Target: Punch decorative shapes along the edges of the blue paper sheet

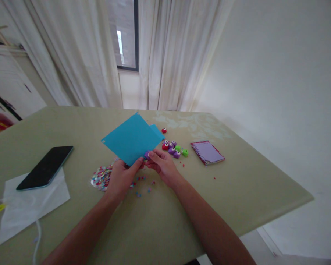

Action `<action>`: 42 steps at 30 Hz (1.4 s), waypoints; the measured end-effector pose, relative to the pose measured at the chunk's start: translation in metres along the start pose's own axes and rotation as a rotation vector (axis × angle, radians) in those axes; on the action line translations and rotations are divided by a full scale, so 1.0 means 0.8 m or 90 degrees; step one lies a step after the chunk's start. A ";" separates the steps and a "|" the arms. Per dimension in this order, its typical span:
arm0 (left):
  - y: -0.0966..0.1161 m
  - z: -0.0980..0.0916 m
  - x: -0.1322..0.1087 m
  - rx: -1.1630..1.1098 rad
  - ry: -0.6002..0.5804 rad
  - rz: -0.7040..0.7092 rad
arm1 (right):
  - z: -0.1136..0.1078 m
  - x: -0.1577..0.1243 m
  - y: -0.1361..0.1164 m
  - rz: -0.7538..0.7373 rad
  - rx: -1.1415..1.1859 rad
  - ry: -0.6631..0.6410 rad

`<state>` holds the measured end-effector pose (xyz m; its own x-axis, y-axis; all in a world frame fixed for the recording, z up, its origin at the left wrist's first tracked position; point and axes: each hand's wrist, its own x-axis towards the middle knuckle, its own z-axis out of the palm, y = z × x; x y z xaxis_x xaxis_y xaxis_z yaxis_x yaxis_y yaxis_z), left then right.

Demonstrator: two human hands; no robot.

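Observation:
My left hand [120, 176] is closed on the lower edge of a blue square sheet of paper [132, 138], which is tilted up above the table. Small cut-outs show at its far and left corners. At the sheet's near right edge, my right hand [164, 166] pinches a small purple craft punch [147, 155], partly hidden by the fingers. The left thumb reaches close to the punch. Just beyond my right hand sit several purple, red and green punches [171, 150] in a cluster, with one red punch [164, 130] farther back.
A heap of coloured confetti [101, 178] lies beside my left hand, with loose bits scattered nearby. More blue paper [157, 131] lies behind the held sheet. A stack of lilac paper [208, 152] is at right. At left, a phone [45, 167] rests partly on a white sheet [55, 191].

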<state>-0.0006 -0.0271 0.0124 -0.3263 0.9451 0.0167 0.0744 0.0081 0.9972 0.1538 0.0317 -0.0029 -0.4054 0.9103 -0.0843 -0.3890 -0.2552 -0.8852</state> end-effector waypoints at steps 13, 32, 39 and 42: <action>0.000 0.003 0.004 -0.094 -0.009 -0.053 | 0.000 -0.003 -0.003 0.031 0.002 -0.023; 0.006 0.002 0.001 -0.072 0.001 -0.020 | 0.005 -0.007 -0.001 0.011 -0.018 -0.003; 0.003 0.003 0.000 -0.090 -0.011 -0.028 | 0.007 -0.007 0.002 0.013 -0.023 0.009; 0.002 0.003 0.001 -0.093 -0.015 -0.027 | 0.007 -0.006 0.004 0.017 -0.026 0.013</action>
<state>0.0017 -0.0255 0.0135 -0.3035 0.9525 -0.0257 -0.0769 0.0024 0.9970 0.1500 0.0249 -0.0028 -0.3988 0.9095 -0.1172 -0.3444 -0.2670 -0.9001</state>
